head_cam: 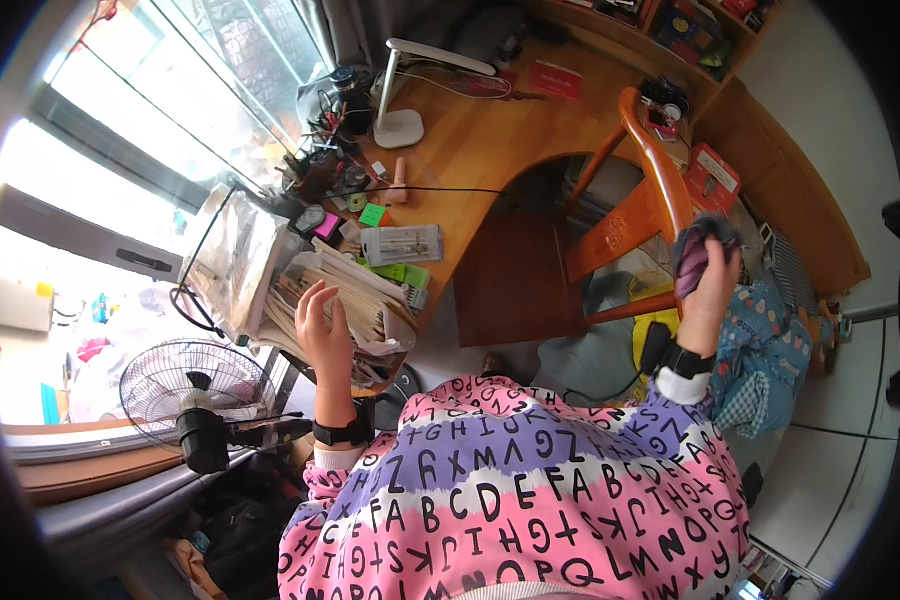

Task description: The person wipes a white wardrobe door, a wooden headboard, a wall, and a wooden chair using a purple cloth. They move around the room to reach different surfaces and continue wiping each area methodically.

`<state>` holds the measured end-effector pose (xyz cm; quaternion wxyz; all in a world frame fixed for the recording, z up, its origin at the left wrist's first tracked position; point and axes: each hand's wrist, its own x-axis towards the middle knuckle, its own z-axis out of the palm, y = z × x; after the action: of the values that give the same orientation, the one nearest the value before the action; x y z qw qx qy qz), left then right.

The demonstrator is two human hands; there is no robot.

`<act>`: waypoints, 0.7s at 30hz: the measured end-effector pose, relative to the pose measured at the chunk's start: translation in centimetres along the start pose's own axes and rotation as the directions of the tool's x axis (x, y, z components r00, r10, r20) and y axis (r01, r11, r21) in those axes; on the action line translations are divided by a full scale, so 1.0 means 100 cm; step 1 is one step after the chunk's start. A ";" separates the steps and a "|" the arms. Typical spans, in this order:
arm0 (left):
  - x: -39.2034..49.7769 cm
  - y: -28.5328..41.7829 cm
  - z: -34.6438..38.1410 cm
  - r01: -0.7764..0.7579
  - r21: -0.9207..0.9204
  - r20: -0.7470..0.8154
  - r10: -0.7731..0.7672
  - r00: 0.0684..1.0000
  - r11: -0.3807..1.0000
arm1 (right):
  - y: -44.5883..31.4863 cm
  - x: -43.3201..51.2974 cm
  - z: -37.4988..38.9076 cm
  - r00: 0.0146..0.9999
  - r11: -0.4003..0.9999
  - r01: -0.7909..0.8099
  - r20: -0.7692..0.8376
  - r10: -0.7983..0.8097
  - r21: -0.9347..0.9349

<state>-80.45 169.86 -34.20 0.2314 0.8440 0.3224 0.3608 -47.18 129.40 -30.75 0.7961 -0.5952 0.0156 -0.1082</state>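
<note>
Bunched in my right hand [711, 279] is a dark grey and purple cloth [694, 259]. It lies against, or just in front of, the end of the curved top rail of a varnished wooden chair [661, 184]; contact is hard to tell. The chair's broad reddish-brown seat [514, 277] faces the desk. My left hand [322, 330] is raised with nothing in it, its fingers slightly apart. Behind it in this view is a stack of papers and books [352, 300] on the near corner of the wooden desk [472, 142].
A white desk lamp [400, 129], a clear plastic case [403, 244] and a green block [373, 215] stand on the desk. At the left is a black fan [199, 405]. Blue patterned fabric [765, 352] is heaped at the right. A black cable [450, 190] crosses the desk.
</note>
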 end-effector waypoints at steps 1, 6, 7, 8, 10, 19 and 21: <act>0.000 -0.001 0.004 -0.009 0.014 -0.001 0.009 1.000 1.000 | -0.006 0.008 -0.008 0.986 0.971 0.167 0.021 -0.165 -0.168; -0.007 -0.015 0.020 0.008 0.078 0.027 -0.010 1.000 0.997 | 0.023 0.025 -0.028 0.871 0.002 0.486 0.485 -0.083 -0.874; -0.009 -0.018 0.022 0.008 0.078 0.037 -0.011 0.999 0.997 | 0.040 0.016 -0.031 0.867 -0.060 0.481 0.484 -0.119 -0.875; -0.010 -0.022 0.023 0.009 0.084 0.055 -0.014 0.998 0.996 | 0.046 0.019 -0.036 0.851 -0.031 0.497 0.494 -0.181 -0.867; -0.013 -0.028 0.024 0.008 0.107 0.077 -0.016 0.997 0.994 | 0.056 0.020 -0.043 0.850 0.017 0.506 0.495 -0.178 -0.862; -0.010 -0.031 0.037 -0.104 0.146 0.081 0.093 0.992 0.984 | 0.026 -0.037 -0.070 0.776 -0.296 0.581 0.626 -0.079 -0.758; -0.009 -0.030 0.039 -0.101 0.153 0.081 0.089 0.993 0.983 | 0.018 -0.049 -0.074 0.781 -0.324 0.583 0.623 -0.029 -0.745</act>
<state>-79.08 170.66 -38.89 0.1587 0.8868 0.3004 0.3135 -52.80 123.80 -35.16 -0.0429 -0.9619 -0.2173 -0.1604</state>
